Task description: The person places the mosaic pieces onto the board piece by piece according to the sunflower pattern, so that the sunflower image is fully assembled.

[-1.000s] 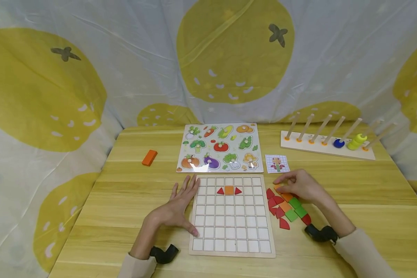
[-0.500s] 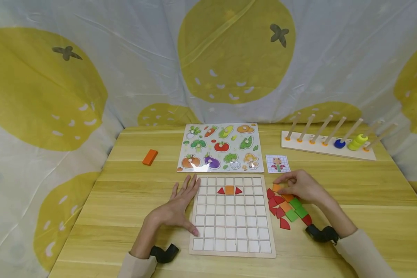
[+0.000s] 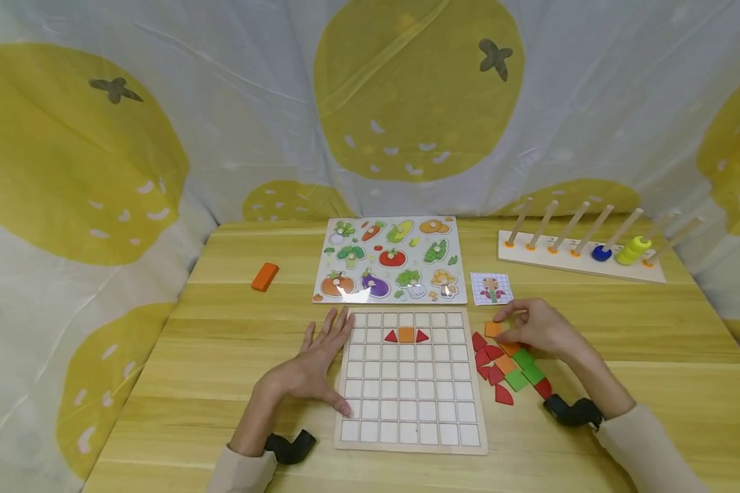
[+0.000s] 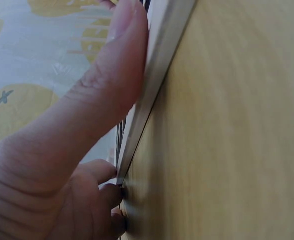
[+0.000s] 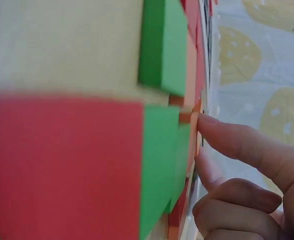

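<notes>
My left hand (image 3: 308, 370) rests with spread fingers along the left edge of a wooden grid board (image 3: 407, 411). Its thumb lies over the board's rim, as the left wrist view shows close up. On the board, an orange square tile (image 3: 406, 335) sits between a red triangle (image 3: 391, 335) and a second red triangle (image 3: 422, 335). My right hand (image 3: 536, 326) pinches another orange square tile (image 3: 492, 329) between thumb and forefinger, at the far end of a loose pile. Red quarter-round tiles (image 3: 503, 394) and green square tiles (image 3: 516, 380) lie close by.
A vegetable knob puzzle (image 3: 391, 281) lies behind the board. Right of it are a pattern card (image 3: 492, 289) and a peg stand (image 3: 582, 257) with blue and yellow-green beads. An orange block (image 3: 265, 276) lies at the left. A patterned cloth (image 3: 222, 137) hangs behind.
My right fingertips have shifted slightly to the right, and more of the orange square tile shows beside them. My left hand has stayed in place on the board.
</notes>
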Demonstrator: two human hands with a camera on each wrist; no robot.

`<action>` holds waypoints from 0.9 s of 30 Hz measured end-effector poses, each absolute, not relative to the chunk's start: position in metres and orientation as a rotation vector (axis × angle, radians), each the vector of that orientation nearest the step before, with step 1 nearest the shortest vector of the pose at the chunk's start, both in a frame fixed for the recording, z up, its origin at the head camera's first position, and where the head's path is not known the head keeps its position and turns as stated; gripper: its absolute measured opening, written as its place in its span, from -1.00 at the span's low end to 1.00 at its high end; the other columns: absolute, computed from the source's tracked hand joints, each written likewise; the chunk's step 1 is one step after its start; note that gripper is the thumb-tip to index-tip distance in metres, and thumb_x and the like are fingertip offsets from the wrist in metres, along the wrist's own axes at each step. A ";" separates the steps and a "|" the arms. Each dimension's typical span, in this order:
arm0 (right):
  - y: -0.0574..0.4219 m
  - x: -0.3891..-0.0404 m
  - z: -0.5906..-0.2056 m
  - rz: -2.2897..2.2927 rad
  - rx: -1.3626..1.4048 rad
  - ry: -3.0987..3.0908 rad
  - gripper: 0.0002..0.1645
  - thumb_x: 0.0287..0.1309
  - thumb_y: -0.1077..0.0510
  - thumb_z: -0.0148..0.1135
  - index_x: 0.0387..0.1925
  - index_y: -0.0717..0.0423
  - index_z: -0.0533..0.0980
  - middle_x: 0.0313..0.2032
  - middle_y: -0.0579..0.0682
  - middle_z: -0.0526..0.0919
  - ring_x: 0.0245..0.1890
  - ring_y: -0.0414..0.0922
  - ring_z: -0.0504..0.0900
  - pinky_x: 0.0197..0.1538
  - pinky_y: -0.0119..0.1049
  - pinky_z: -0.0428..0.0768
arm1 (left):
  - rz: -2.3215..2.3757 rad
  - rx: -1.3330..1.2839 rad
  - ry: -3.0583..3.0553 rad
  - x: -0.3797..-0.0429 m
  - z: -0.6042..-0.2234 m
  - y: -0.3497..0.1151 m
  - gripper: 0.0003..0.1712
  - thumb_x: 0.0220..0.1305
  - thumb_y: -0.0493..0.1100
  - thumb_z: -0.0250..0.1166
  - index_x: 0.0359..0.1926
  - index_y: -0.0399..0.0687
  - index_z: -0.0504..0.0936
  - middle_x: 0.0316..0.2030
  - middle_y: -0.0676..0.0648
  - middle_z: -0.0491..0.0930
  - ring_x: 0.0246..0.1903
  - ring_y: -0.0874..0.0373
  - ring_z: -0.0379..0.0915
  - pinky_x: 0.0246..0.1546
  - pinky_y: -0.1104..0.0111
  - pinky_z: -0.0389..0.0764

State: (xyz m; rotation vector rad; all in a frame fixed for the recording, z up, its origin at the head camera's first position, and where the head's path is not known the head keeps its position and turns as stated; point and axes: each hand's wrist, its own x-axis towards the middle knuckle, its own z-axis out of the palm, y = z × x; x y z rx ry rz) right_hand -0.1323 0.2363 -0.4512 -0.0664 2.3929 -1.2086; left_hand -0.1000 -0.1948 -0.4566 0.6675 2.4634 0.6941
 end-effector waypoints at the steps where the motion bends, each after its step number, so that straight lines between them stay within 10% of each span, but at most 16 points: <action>1: 0.237 -0.133 -0.451 -1.203 -0.055 2.395 -0.56 0.08 0.16 0.54 -0.05 0.28 0.60 -0.69 -0.17 0.21 -0.69 -0.23 0.22 -0.58 -0.39 0.19 | 0.695 0.669 2.462 -0.100 -0.457 -0.195 0.83 -0.33 0.22 0.75 0.66 -0.08 -0.41 0.65 -0.13 -0.61 0.64 -0.15 -0.75 0.57 -0.23 -0.62; 27: 0.237 -0.132 -0.454 -1.293 -0.135 2.348 -0.51 0.09 0.22 0.55 0.00 0.34 0.54 -0.66 -0.17 0.22 -0.68 -0.24 0.22 -0.58 -0.37 0.21 | 0.708 0.664 2.460 -0.101 -0.456 -0.195 0.83 -0.34 0.22 0.76 0.66 -0.08 -0.41 0.65 -0.13 -0.61 0.63 -0.15 -0.76 0.56 -0.23 -0.62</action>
